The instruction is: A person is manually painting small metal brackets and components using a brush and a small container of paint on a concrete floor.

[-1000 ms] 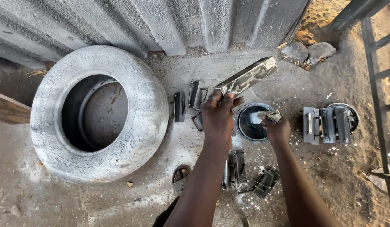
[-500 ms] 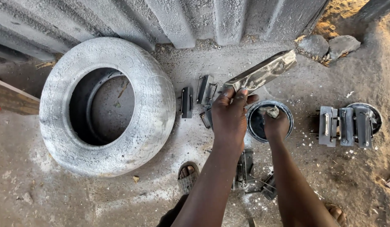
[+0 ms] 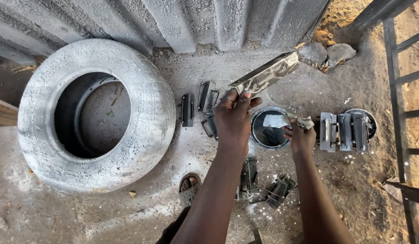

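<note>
My left hand (image 3: 233, 116) grips one end of a long flat metal piece (image 3: 266, 73) smeared with silver-grey paint, held tilted up to the right above the ground. My right hand (image 3: 301, 135) pinches a small grey paint-soaked rag (image 3: 300, 121) over the right rim of a round tin of silver paint (image 3: 268, 129). The tin stands on the ground just below the metal piece, between my two hands.
A big silver-painted tyre (image 3: 96, 113) lies flat at the left. Small metal brackets (image 3: 205, 101) lie behind my left hand, and others (image 3: 263, 185) lie near my forearms. Painted parts (image 3: 345, 131) stand in a row at the right. My sandalled foot (image 3: 190, 187) shows below. Stones (image 3: 327, 54) and a corrugated wall (image 3: 173, 22) are behind.
My right hand with the rag has shifted from over the tin's middle to its right rim. The metal piece stays held up in my left hand.
</note>
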